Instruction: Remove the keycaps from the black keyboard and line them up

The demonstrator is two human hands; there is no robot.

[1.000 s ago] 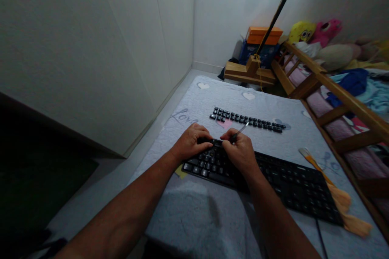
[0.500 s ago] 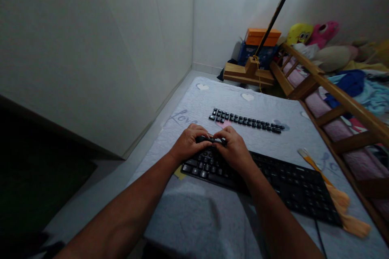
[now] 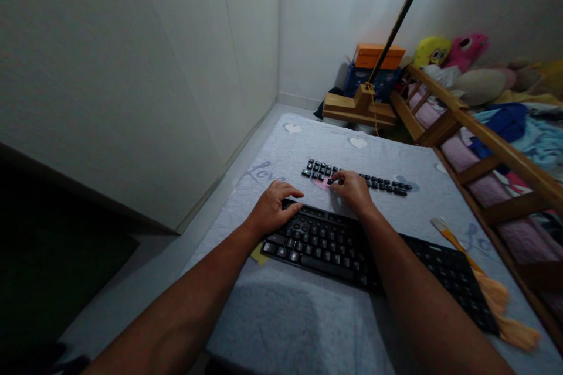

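A black keyboard (image 3: pixel 321 245) lies across the cloth-covered table, with bare sockets showing along its upper rows at the left. My left hand (image 3: pixel 273 210) rests at the keyboard's upper left corner, thumb on its edge and index finger held apart from it. Beyond the keyboard, my right hand (image 3: pixel 353 192) pinches a black keycap (image 3: pixel 329 181) at the near side of the loose keycaps (image 3: pixel 382 184), which lie in two rows on the cloth. My right fingers and wrist hide some of these keycaps, and the right forearm covers part of the keyboard.
On the right lie a brush (image 3: pixel 445 231) and an orange cloth (image 3: pixel 519 334). A yellow piece (image 3: pixel 259 254) shows under the keyboard's left end. A wooden bed rail (image 3: pixel 488 129) runs along the right side; a wooden stand (image 3: pixel 358 106) with a pole is behind the table.
My right hand has moved from the keyboard's upper edge out to the loose keycaps, carrying a keycap. My left hand stays at the corner, its thumb and index finger now apart.
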